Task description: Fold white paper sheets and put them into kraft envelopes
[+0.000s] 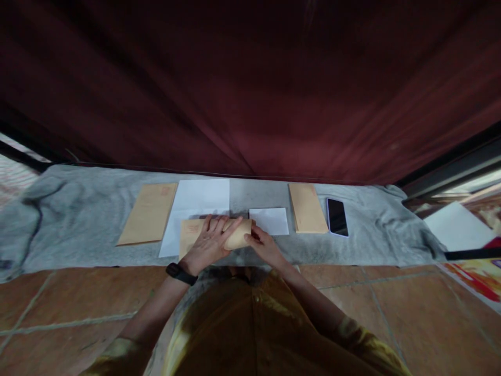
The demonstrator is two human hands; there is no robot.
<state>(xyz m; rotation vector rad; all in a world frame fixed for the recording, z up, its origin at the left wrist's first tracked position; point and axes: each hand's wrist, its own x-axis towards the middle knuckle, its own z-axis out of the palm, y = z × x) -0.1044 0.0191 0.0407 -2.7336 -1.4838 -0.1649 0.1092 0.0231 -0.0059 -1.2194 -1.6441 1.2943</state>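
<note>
While a flat tan paper envelope [148, 214] lies between nine and ten o'clock from the hands on grey plush cloth [258, 194], a white paper sheet [201, 196] sits towards eleven. The left hand [210, 237], fingers spread, presses a curled brown paper envelope [239, 236] at the dial's centre; the right hand [266, 247] pinches its right end. A small white paper rectangle [270, 221] lies at two, a long tan paper packet [308, 209] just past it, a lilac-edged black phone [337, 217] at three.
</note>
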